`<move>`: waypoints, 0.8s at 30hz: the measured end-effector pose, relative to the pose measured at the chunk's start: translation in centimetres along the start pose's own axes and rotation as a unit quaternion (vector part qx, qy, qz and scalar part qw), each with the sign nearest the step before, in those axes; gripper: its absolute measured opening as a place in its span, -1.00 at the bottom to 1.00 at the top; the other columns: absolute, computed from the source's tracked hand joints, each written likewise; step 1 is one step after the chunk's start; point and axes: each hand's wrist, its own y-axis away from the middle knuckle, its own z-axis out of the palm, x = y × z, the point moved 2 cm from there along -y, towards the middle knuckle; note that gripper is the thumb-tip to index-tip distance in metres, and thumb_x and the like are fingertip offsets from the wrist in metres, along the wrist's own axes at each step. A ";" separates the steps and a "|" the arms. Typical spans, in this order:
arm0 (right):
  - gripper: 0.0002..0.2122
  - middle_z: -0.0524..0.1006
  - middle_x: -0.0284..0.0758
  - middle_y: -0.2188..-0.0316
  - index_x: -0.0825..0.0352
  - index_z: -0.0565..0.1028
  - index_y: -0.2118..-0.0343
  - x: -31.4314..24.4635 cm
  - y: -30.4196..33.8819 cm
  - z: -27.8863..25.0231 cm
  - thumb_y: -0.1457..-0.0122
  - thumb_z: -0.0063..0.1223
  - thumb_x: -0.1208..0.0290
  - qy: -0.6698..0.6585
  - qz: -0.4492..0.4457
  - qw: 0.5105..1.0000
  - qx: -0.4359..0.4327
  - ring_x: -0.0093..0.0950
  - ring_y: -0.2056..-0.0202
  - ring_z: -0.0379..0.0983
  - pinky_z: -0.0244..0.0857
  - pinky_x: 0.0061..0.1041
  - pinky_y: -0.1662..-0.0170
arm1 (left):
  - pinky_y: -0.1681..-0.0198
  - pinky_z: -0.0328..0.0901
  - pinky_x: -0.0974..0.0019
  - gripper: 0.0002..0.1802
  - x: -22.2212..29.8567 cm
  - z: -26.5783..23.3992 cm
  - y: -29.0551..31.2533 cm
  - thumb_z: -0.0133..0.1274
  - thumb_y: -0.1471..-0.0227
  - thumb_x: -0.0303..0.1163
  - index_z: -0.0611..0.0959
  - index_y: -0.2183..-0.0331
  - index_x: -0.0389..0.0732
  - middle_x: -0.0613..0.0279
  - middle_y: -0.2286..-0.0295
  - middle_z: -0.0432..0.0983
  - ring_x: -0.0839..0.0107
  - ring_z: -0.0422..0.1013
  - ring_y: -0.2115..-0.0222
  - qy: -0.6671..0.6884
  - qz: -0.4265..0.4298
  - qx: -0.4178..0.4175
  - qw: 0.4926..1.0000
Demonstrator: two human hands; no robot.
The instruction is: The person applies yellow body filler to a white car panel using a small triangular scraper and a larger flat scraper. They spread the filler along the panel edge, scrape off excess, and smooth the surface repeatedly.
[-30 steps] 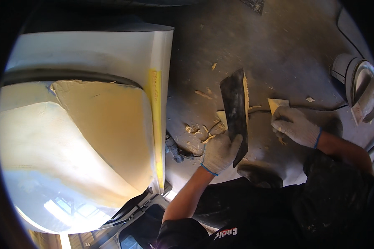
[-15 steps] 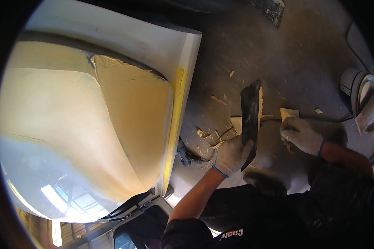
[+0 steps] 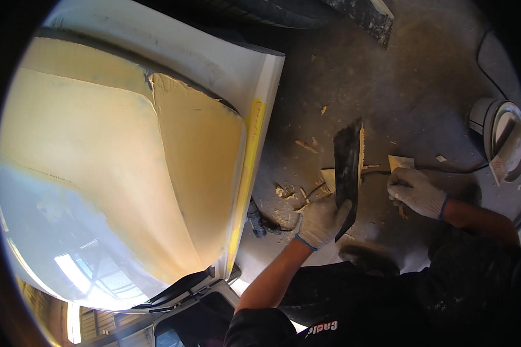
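Both of my hands wear pale knit gloves. My left hand (image 3: 321, 222) is closed round the lower end of a dark flat board (image 3: 347, 168), which stands tilted up with yellowish filler along its right edge. My right hand (image 3: 417, 188) pinches a small cream spreader (image 3: 401, 162), its flat end pointing away from me, to the right of the board and apart from it. To my left, a large curved car body panel (image 3: 98, 127) is coated in yellow-beige filler, with a ridge of it running down the surface.
A round can (image 3: 492, 124) with a pale flat blade (image 3: 509, 159) across it stands at the far right. A dark hose (image 3: 451, 169) crosses the grey floor. Filler scraps (image 3: 283, 191) lie near a dark tool (image 3: 256, 220). Yellow tape (image 3: 252, 144) lines the panel's edge.
The view has shifted slightly, so the panel sits a little differently in the picture. My left hand still holds the board; my right hand has turned a little with the spreader.
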 end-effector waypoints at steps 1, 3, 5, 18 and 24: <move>-0.91 0.38 -0.43 0.47 0.37 0.39 0.35 0.1 0.0 0.0 -0.33 -0.03 0.54 -0.003 -0.002 1.000 0.000 -0.65 0.45 0.28 0.29 -0.55 0.37 | 0.41 0.45 -0.07 -0.67 0.3 -0.2 0.0 0.05 -0.25 -0.15 0.62 0.21 -0.25 -0.14 0.53 0.59 -0.10 0.56 0.49 0.001 -0.008 -0.003 1.000; -0.91 0.38 -0.44 0.48 0.36 0.39 0.35 0.0 0.1 0.1 -0.33 -0.05 0.55 -0.001 -0.003 1.000 0.000 -0.65 0.46 0.27 0.28 -0.56 0.38 | 0.42 0.44 -0.06 -0.68 1.1 -0.8 0.0 0.07 -0.24 -0.16 0.63 0.23 -0.25 -0.14 0.53 0.59 -0.09 0.56 0.50 0.004 -0.023 -0.008 1.000; -0.91 0.38 -0.44 0.48 0.36 0.38 0.36 -0.3 0.3 0.1 -0.34 -0.05 0.55 0.009 0.000 1.000 -0.001 -0.66 0.46 0.27 0.26 -0.56 0.40 | 0.43 0.44 -0.05 -0.69 1.3 -0.8 0.1 0.08 -0.24 -0.17 0.63 0.25 -0.25 -0.14 0.52 0.59 -0.08 0.56 0.50 0.008 -0.031 -0.004 0.999; -0.91 0.41 -0.42 0.46 0.39 0.44 0.30 1.0 0.8 -0.2 -0.35 -0.03 0.51 0.000 0.010 1.000 -0.006 -0.65 0.41 0.34 0.32 -0.57 0.35 | 0.27 0.47 0.17 -0.80 2.2 -1.6 0.8 0.15 -0.19 -0.41 0.71 0.18 -0.30 -0.01 0.33 0.67 0.13 0.61 0.36 0.082 0.097 0.184 0.975; -0.86 0.53 -0.27 0.42 0.38 0.49 0.24 0.4 1.7 -0.7 -0.33 0.03 0.40 0.204 0.021 0.979 -0.016 -0.48 0.35 0.50 0.41 -0.42 0.27 | 0.24 0.45 0.32 -0.83 2.4 -3.5 -1.0 0.16 -0.23 -0.45 0.71 0.17 -0.29 0.21 0.31 0.65 0.46 0.54 0.30 0.249 0.068 0.169 0.951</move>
